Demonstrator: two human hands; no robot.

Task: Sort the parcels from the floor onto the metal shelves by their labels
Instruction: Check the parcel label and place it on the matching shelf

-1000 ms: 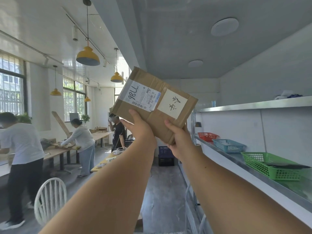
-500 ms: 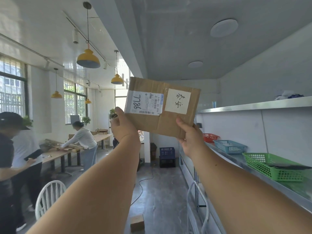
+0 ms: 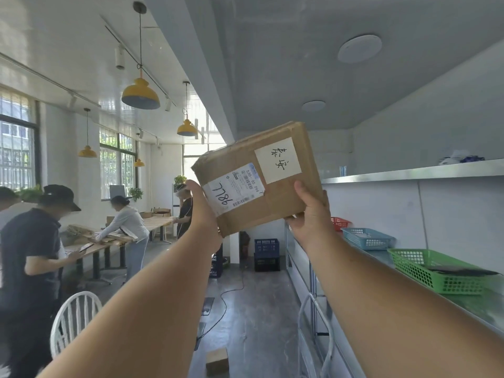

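A left hand (image 3: 203,207) grips the lower left corner of a tilted cardboard parcel (image 3: 259,177) held overhead, labels facing the camera; the right hand (image 3: 309,214) clasps its lower right edge. Right of both hands, baskets (image 3: 436,271) sit on a metal shelf (image 3: 485,306).

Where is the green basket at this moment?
In the head view, the green basket sits on the metal shelf at the right, nearer than the blue basket.

Left hand (image 3: 203,211) and right hand (image 3: 311,214) gripping tilted labelled parcel (image 3: 259,178) overhead, metal shelves (image 3: 409,174) beside
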